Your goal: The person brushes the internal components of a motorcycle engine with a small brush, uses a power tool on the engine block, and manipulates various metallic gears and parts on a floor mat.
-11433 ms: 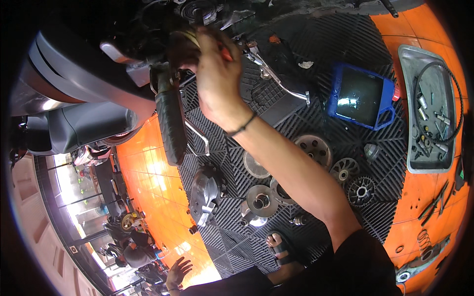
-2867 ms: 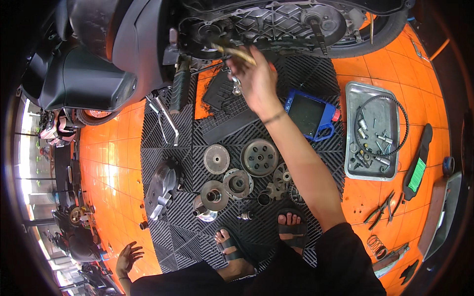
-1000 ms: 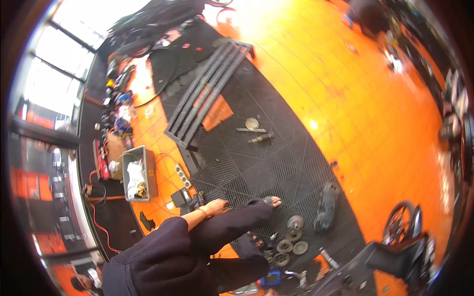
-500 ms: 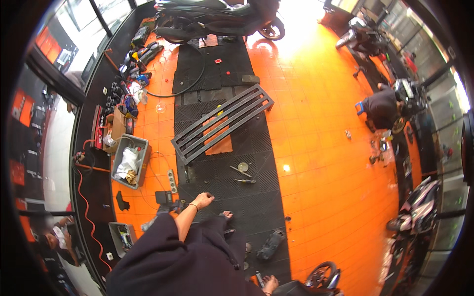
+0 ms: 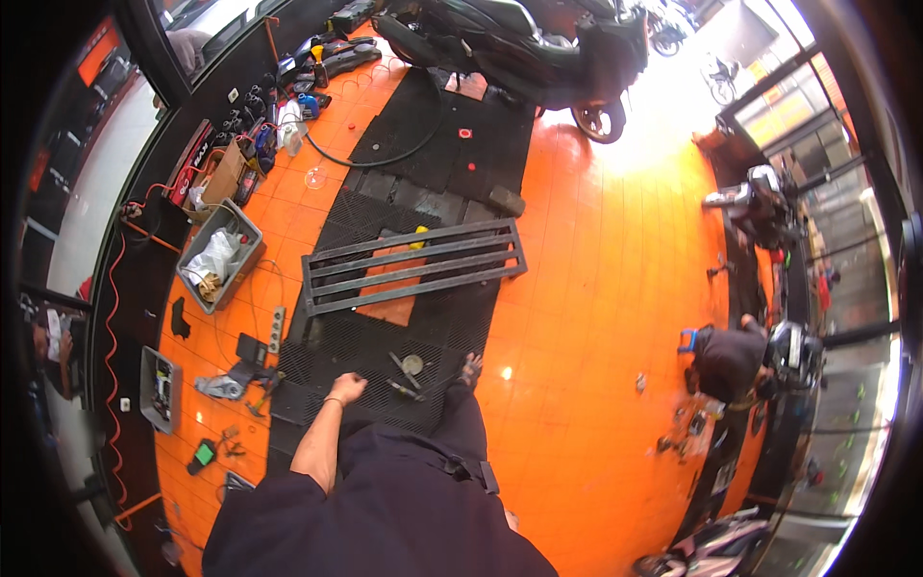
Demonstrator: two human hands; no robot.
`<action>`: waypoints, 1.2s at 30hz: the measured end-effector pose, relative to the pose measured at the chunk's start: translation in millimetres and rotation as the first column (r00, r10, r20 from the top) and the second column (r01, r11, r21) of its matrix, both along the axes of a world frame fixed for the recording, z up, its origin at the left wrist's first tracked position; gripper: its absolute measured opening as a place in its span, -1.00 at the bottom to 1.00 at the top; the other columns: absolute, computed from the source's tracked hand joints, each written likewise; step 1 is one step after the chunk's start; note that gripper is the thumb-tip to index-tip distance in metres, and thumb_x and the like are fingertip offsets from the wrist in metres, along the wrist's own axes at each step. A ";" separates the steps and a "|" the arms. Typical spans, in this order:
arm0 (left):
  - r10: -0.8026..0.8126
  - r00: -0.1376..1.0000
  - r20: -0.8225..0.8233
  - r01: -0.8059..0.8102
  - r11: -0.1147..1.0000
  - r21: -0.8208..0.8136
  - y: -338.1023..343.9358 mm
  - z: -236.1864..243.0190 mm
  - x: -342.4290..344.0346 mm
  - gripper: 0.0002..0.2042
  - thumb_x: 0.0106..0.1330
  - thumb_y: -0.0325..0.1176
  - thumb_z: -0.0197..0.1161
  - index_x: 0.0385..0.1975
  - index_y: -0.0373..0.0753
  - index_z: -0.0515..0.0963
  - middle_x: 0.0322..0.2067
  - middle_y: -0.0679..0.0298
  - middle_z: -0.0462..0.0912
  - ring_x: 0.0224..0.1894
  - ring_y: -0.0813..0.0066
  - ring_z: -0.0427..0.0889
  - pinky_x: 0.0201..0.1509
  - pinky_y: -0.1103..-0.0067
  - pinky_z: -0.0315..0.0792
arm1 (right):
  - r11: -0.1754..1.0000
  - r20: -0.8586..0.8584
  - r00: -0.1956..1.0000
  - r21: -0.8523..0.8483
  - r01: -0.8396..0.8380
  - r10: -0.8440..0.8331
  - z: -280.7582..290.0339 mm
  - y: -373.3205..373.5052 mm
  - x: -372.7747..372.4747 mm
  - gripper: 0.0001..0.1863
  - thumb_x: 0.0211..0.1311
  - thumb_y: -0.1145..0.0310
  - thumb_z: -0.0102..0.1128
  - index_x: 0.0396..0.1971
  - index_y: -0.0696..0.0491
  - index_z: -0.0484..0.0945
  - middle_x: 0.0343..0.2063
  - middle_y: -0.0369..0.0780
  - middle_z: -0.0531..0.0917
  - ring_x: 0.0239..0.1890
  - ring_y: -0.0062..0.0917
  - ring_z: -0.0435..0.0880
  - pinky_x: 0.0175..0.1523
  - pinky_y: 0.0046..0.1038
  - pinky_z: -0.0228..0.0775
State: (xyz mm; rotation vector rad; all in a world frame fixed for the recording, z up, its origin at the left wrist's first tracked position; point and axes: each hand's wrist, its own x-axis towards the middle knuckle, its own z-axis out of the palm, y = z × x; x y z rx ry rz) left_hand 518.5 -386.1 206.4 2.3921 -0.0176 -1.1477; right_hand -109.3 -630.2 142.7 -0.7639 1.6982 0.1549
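My left hand (image 5: 348, 388) hangs over the black mat (image 5: 322, 361), fingers curled in. Whatever it holds, if anything, is too small to make out. Only a sliver of skin (image 5: 512, 522) shows on my right side, beside the dark shirt; the fingers of that hand are hidden. Nearest the left hand on the mat lie a slim metal tool (image 5: 405, 390) and a small round dish (image 5: 412, 364) with a thin rod leaning beside it. Farther off, a dark metal slatted rack (image 5: 423, 282) stands across the mat.
A dark scooter (image 5: 510, 48) stands at the far end. To the left are a grey bin (image 5: 248, 262) with white bags, a power strip (image 5: 277, 330), a hammer (image 5: 260, 404) and a smaller grey bin (image 5: 146, 389). Another person (image 5: 729, 361) crouches by a motorcycle at right.
My view has turned and shifted forward, with the rack now lying more level across it. My right hand, visible low beside a dark thing before, is now mostly hidden. My left hand stays curled.
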 end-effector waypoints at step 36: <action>0.779 0.627 0.007 -0.737 0.597 -0.318 -360.7 27.1 441.7 -0.70 0.39 -0.18 0.27 -0.08 -0.28 0.66 -0.20 0.00 0.76 -0.07 0.08 0.74 0.03 0.32 0.58 | -0.091 -0.346 -0.022 -0.185 -0.978 0.938 79.0 -620.1 1046.8 -0.56 0.21 0.24 0.30 -0.03 0.25 0.61 -0.26 -0.01 0.75 -0.22 -0.28 0.77 -0.08 -0.31 0.62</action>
